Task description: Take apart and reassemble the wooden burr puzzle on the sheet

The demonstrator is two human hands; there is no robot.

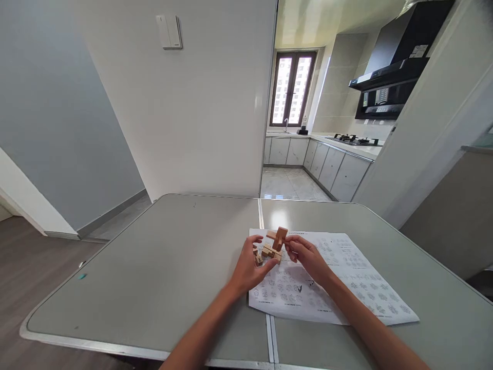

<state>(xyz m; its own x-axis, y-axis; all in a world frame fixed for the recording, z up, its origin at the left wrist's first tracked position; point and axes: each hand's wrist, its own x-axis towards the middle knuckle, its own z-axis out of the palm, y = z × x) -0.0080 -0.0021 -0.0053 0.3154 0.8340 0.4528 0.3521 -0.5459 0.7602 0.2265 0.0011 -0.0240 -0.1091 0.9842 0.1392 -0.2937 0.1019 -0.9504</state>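
Observation:
A small wooden interlocking puzzle (274,244) of pale notched bars is held just above a printed sheet (339,288) of diagrams on the grey table (154,267). My left hand (250,264) curls its fingers around the puzzle's lower left bars. My right hand (304,254) pinches the puzzle from the right, next to an upright bar that sticks out at the top. Both forearms reach in from the bottom edge.
The table has a metal rim and a centre seam (269,329). A tiny teal speck (81,276) lies near its left edge. Beyond stand a white wall with a switch (169,32) and a doorway into a kitchen with counters (339,154).

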